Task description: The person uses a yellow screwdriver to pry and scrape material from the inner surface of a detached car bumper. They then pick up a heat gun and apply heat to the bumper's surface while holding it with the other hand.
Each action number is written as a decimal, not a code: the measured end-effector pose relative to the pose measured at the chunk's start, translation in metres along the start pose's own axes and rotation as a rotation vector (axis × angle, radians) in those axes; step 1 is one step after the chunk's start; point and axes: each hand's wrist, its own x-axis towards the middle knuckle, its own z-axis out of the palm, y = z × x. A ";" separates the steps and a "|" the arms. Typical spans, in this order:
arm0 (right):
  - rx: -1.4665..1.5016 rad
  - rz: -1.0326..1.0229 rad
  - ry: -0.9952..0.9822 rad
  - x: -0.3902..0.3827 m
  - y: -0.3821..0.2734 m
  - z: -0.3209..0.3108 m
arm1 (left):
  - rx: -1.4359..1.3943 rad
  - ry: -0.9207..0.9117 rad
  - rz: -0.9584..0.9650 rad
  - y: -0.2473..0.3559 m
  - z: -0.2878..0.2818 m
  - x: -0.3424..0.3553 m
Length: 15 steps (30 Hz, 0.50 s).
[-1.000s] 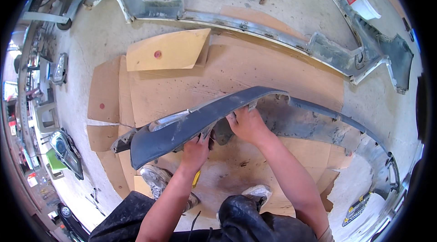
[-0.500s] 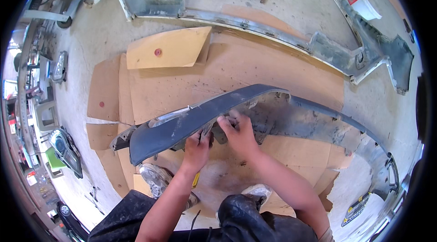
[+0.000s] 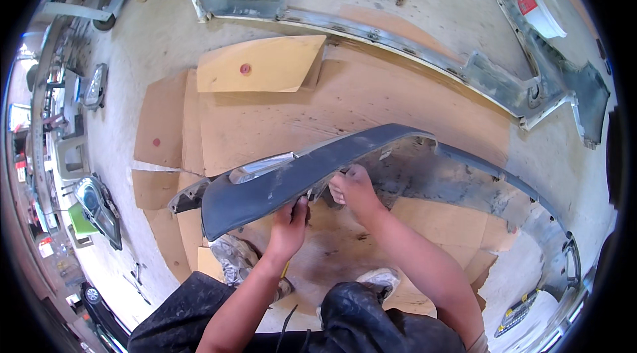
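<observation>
A long curved car bumper [image 3: 318, 162], dark grey with a chrome trim strip [image 3: 265, 167] at its left part, stands in front of me on flattened cardboard. Its inner side faces me and looks dusty. My left hand [image 3: 290, 227] is closed on the bumper's near edge, thumb up, its other fingers partly hidden under the panel. Just right of it, my right hand [image 3: 353, 187] is closed at the inner side with curled fingers. Whatever those fingers grip is hidden.
Cardboard sheets [image 3: 265, 117] cover the floor under the bumper. Beyond them lies a long grey side-skirt panel [image 3: 371, 36]. A white bucket [image 3: 543, 11] stands far right. Headlights [image 3: 99, 210] lie at the left, near cluttered shelving. My shoes [image 3: 235, 257] are close below the bumper.
My right hand has turned from a thumb-and-finger pinch at the edge to a closed, curled grip. The left hand keeps its place on the bumper. The whole view has shifted slightly.
</observation>
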 end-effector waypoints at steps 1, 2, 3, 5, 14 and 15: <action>-0.025 0.007 -0.049 -0.003 -0.001 0.002 | -0.020 0.013 -0.005 0.001 -0.001 -0.002; 0.002 -0.019 -0.071 -0.006 0.000 0.005 | -0.030 0.020 -0.012 0.002 -0.004 -0.003; 0.026 -0.048 -0.092 -0.009 0.001 0.007 | -0.042 0.025 -0.015 0.004 -0.005 -0.003; 0.050 -0.094 -0.117 -0.011 0.002 0.008 | -0.050 0.038 -0.021 0.003 -0.007 -0.003; -0.833 -0.169 -0.076 -0.019 0.011 0.008 | 0.057 0.086 0.123 0.001 -0.002 -0.011; -0.857 -0.169 -0.103 -0.024 0.012 0.011 | 0.059 0.096 0.139 0.004 0.001 -0.013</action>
